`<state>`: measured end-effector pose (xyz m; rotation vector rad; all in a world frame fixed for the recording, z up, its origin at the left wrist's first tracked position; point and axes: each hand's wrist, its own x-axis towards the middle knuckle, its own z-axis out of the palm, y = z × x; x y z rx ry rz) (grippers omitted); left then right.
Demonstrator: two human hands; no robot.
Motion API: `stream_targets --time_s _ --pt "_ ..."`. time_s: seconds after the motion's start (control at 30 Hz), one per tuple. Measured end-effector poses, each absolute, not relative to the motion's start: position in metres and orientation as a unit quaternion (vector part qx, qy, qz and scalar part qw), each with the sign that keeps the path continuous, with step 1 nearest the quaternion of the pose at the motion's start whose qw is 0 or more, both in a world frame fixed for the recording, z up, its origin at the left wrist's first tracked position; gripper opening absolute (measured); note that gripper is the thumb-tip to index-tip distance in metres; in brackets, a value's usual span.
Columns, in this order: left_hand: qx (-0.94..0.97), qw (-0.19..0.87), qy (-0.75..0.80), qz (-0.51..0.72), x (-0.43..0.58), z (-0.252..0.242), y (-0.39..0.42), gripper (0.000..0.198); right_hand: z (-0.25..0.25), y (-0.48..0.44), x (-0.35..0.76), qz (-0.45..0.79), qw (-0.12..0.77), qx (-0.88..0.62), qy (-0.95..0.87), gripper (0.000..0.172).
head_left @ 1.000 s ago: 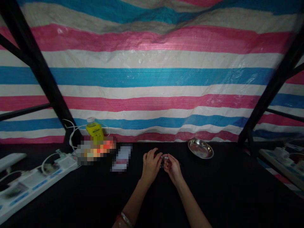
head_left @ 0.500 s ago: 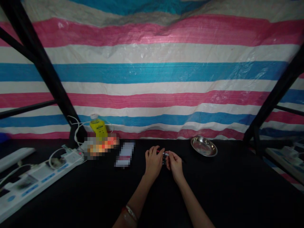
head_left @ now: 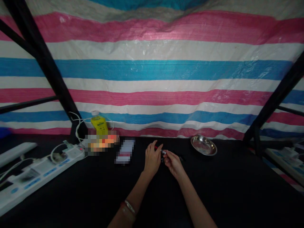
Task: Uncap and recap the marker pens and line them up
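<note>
Over the black table, both hands meet at a slim small item (head_left: 163,152) with a red part and a silver-white part, too small to name surely. My left hand (head_left: 152,159) curls around its red part, fingers bent. At its pale end, the fingertips of my right hand (head_left: 174,163) are pinched together. Small dark pieces with glints lie below and beside the fingers, partly hidden; their kind cannot be made out. A round metal dish (head_left: 203,145) stands to the right of my right hand.
On the left are a phone-like blurred object (head_left: 125,152), a yellow bottle (head_left: 99,124) and a white power strip (head_left: 35,179) with plugs and cables. Black frame posts (head_left: 51,76) rise on both sides. A striped plastic sheet (head_left: 166,69) hangs behind the black table (head_left: 152,202).
The slim item now shows more tilted between the hands. My right hand has shifted slightly left and turned. The view has moved a little.
</note>
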<state>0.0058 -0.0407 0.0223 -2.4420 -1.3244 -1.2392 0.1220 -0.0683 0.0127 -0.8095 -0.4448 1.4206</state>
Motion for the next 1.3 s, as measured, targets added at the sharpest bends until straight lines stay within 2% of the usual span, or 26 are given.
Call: stream_targets --time_s 0.17,0.3,0.53,0.73,0.93,1.07,1.2,1.3 --pt "-0.795 0.067 -0.404 -0.448 0.005 0.02 -0.038 0.037 0.012 -0.068 0.123 0.645 0.651 -0.346 -0.2 0.022" --pt "-0.787 0.066 -0.418 -0.449 0.003 0.021 -0.037 0.036 0.012 -0.068 0.125 0.635 0.652 -0.355 -0.216 0.025" --pt "-0.798 0.011 -0.477 -0.368 0.003 0.027 -0.04 0.031 0.015 -0.068 0.131 0.602 0.673 -0.361 -0.231 0.032" --pt "-0.786 -0.036 -0.479 -0.389 0.003 0.029 -0.042 0.017 0.014 -0.066 0.132 0.561 0.692 -0.378 -0.251 0.033" --pt "-0.763 -0.035 -0.529 -0.37 0.001 0.024 -0.033 0.023 0.008 -0.062 0.142 0.447 0.73 -0.46 -0.237 0.036" --pt "-0.759 -0.068 -0.553 -0.338 0.001 0.017 -0.024 0.025 0.008 -0.066 0.148 0.272 0.732 -0.553 -0.291 0.033" --pt "-0.769 -0.102 -0.541 -0.327 0.002 0.011 -0.019 0.022 0.012 -0.074 0.148 0.122 0.634 -0.668 -0.37 0.026" --pt "-0.774 -0.11 -0.535 -0.321 0.002 0.009 -0.019 0.021 0.014 -0.077 0.147 0.077 0.548 -0.72 -0.418 0.022"
